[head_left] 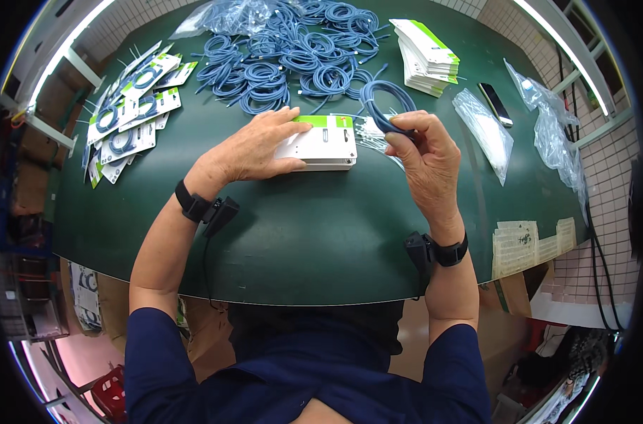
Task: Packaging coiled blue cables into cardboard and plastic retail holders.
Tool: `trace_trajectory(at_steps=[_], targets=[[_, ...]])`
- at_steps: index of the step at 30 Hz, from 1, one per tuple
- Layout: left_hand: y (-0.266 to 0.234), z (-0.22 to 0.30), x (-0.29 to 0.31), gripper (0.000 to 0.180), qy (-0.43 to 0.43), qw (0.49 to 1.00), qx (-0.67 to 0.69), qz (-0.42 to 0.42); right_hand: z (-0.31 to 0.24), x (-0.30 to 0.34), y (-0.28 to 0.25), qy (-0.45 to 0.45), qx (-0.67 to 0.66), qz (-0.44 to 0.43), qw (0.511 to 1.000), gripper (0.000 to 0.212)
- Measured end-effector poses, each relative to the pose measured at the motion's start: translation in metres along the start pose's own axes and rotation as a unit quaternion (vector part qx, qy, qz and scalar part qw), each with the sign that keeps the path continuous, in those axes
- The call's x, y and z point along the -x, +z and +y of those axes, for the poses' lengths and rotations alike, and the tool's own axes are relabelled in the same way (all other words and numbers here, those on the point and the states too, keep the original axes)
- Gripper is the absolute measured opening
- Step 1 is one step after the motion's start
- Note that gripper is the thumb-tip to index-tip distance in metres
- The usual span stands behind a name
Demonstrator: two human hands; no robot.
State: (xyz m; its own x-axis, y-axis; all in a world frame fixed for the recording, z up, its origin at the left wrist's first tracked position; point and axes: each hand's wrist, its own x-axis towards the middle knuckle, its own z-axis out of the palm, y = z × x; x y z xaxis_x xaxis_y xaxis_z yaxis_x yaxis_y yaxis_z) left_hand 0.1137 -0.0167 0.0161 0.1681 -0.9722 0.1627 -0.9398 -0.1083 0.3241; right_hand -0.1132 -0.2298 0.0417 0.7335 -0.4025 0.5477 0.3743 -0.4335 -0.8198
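Note:
In my right hand [434, 159] is a coiled blue cable [385, 99], pinched between thumb and fingers and raised over the table. My left hand [254, 148] lies over the left end of a stack of white and green packaging cards [328, 145]. Its fingers stretch across the top card, with the thumb apart along the near edge. White cable ties [372, 134] lie just right of that stack, partly behind the held coil.
A large heap of blue cable coils [265, 74] covers the table's far middle. Carded cables [134, 116] pile up at left. Another card stack [424, 60], a bag of white ties [485, 131], a phone [495, 104] and clear plastic bags [547, 127] are at right.

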Motion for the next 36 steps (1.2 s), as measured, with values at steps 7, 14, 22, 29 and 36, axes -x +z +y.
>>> trace_trajectory(at_steps=[7,14,22,29,36], targets=[[-0.001,-0.002,-0.001,0.039,0.049,0.995,-0.056,0.060,0.004,0.004,0.004,-0.016,0.003,0.006,1.000,0.016],[-0.027,0.068,0.022,0.014,0.107,0.948,-0.226,0.197,-0.001,0.009,0.003,-0.022,-0.047,0.056,0.997,0.020],[0.021,0.101,0.052,0.009,0.064,0.982,-0.095,0.150,-0.019,0.022,0.048,-0.186,0.128,-0.122,0.966,0.026],[0.019,0.090,0.059,0.009,0.033,0.988,-0.025,0.148,-0.007,0.029,0.053,-0.219,0.228,-0.140,0.938,0.030],[0.014,0.113,0.074,0.017,0.062,0.941,0.031,0.330,0.010,0.030,0.056,-0.261,0.213,-0.082,0.938,0.030]])
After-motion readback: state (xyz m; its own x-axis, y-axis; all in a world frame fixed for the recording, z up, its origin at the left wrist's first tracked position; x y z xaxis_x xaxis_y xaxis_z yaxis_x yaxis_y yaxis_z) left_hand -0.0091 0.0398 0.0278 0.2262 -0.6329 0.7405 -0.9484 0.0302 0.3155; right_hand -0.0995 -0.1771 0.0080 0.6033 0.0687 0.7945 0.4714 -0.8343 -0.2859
